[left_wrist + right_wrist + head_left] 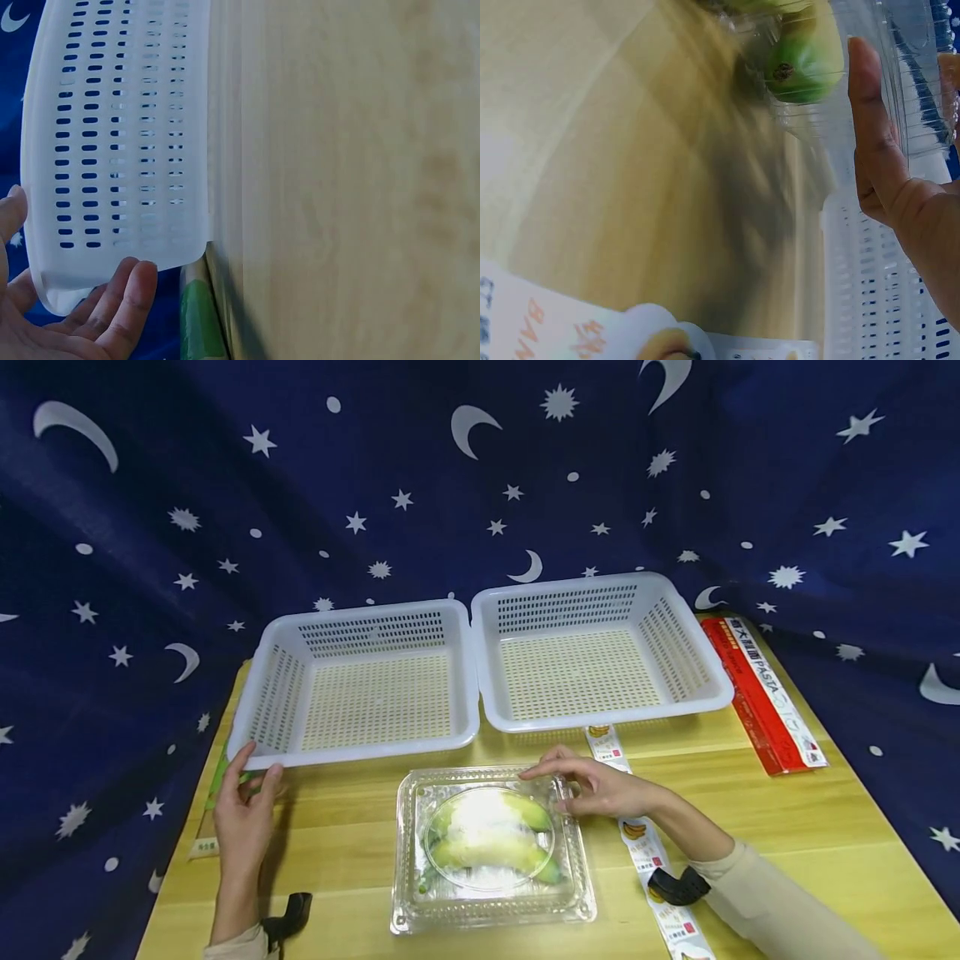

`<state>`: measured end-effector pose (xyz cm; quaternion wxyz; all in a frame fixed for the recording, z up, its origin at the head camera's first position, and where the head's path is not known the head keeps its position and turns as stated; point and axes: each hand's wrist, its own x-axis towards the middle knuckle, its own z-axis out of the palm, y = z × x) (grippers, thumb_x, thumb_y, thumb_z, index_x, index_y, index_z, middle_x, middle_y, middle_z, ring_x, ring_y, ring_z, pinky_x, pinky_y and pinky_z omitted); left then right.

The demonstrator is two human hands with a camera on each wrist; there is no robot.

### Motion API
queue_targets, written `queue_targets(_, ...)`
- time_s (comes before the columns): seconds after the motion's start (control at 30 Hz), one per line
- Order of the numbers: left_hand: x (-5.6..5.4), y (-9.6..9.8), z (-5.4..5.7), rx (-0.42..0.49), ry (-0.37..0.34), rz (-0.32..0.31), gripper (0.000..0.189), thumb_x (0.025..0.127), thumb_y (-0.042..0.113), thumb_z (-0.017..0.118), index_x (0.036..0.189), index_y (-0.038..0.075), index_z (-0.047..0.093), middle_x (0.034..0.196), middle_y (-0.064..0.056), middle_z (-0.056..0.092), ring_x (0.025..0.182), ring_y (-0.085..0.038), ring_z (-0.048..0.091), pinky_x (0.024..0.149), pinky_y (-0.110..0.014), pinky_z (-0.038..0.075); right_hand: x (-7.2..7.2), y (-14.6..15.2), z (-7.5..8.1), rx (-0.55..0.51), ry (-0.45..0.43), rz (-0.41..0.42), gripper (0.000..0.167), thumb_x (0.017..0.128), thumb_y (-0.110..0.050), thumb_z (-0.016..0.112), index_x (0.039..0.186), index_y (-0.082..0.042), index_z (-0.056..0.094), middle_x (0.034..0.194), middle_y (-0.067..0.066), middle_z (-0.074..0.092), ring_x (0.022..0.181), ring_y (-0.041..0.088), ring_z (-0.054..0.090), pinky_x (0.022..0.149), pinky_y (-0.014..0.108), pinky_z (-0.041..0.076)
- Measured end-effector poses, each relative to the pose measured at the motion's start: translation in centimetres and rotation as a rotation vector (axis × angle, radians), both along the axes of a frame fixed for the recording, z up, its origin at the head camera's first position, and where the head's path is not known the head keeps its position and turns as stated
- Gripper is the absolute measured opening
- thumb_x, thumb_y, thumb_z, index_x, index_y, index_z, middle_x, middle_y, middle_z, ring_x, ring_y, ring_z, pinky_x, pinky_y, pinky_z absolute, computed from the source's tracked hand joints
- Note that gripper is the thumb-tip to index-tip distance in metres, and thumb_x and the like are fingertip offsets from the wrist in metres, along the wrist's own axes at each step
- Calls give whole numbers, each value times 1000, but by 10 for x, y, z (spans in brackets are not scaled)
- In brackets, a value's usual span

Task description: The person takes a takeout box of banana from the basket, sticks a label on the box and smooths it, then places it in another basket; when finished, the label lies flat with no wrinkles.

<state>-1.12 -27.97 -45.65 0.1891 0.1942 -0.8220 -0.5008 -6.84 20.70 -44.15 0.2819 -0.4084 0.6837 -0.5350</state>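
Bare hands reach in from the bottom of the frame: the right hand (600, 783) lightly clasps the upper-right corner of the clear box (491, 908), thumb at its right wall and forefinger over its far edge, while the left hand (246, 818) bends thumb and fingers about the lower-left corner of the left basket (382, 750). Beneath everything, the wooden table (337, 860) shows open room between the left hand and the box, and again at the lower right beyond the person's right sleeve (772, 902). The left basket and the right basket (607, 720) stand across the middle of the frame, rims meeting or nearly so. The box lies at lower centre, to the left of the right hand and slightly lower in the frame, its long axis running left to right; the right hand is plainly nearer, the left well apart. Only a narrow band of wood separates the box's far edge from the left basket, so sideways room looks freer. A red packet (765, 693) lies at right, beside the right basket. A label strip (645, 852) runs just beside the box's right edge, under the right forearm. Inside the box sits yellow-green fruit (806, 64), partly hidden by glare in the head view.
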Motion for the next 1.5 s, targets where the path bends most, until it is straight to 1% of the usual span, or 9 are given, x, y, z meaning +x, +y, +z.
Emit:
queue_targets(0.23, 1, 0, -2, -37, 2, -7, 55, 96, 19, 63, 147, 23, 45, 116, 6, 49, 79, 9, 60, 61, -10, 52, -4, -1, -4, 18, -17, -11, 52, 94, -5, 55, 145, -10, 46, 131, 11, 42, 109, 19, 40, 90, 40, 44)
queue_targets(0.4, 0, -1, -3, -28, -14, -2, 56, 96, 16, 64, 148, 20, 44, 116, 4, 49, 77, 8, 61, 60, -10, 51, -7, -2, -5, 47, -26, -42, 51, 94, -6, 56, 144, -14, 48, 134, 9, 42, 111, 19, 42, 92, 43, 44)
queue_targets(0.63, -1, -1, -2, -26, -14, -3, 56, 96, 14, 64, 148, 18, 44, 115, 3, 51, 77, 8, 62, 59, -10, 50, -10, 0, -4, 66, -31, -72, 51, 95, -8, 58, 144, -13, 47, 135, 15, 40, 93, 16, 48, 75, 35, 53)
queue_targets(0.97, -2, -2, -4, -26, -24, -3, 57, 96, 18, 64, 149, 22, 43, 113, 4, 50, 72, 7, 62, 58, -11, 50, -14, 0, 1, 129, -20, -85, 50, 96, -13, 61, 144, -17, 48, 138, 14, 40, 86, 13, 55, 78, 36, 54)
queue_targets(1.13, -1, 1, -2, -42, -4, -11, 56, 96, 18, 63, 148, 23, 44, 113, 7, 49, 73, 7, 62, 58, -10, 50, -13, 1, 0, 130, -13, -93, 51, 95, -13, 62, 145, -17, 48, 137, 11, 41, 95, 17, 49, 82, 37, 50)
queue_targets(1.23, 0, 2, 0, -72, -4, -17, 56, 97, 20, 62, 148, 26, 43, 120, 2, 52, 77, 7, 60, 59, -9, 48, -14, 2, 0, 107, -25, -85, 51, 96, -10, 61, 145, -15, 47, 138, 13, 40, 96, 17, 48, 82, 38, 51)
queue_targets(1.3, 2, 2, 1, -107, -16, -15, 56, 98, 22, 61, 149, 27, 41, 128, -5, 51, 92, 6, 57, 65, -6, 45, -13, 3, 0, 87, -31, -77, 51, 96, -8, 59, 146, -13, 46, 141, 15, 38, 102, 16, 47, 84, 41, 50)
queue_targets(1.43, 8, 4, 7, -191, -28, 14, 60, 97, 24, 61, 152, 25, 36, 143, -14, 39, 111, -14, 49, 75, -6, 37, -9, 9, 2, 60, -32, -99, 53, 96, -5, 57, 147, -11, 44, 147, 22, 31, 118, 15, 41, 90, 46, 47)
queue_targets(1.5, 13, 6, 12, -226, 12, 26, 62, 95, 20, 64, 151, 21, 37, 146, -18, 34, 121, -27, 41, 91, -16, 37, -5, 15, 3, 52, -37, -123, 54, 96, -4, 57, 148, -10, 43, 149, 25, 26, 119, 17, 43, 90, 44, 51)
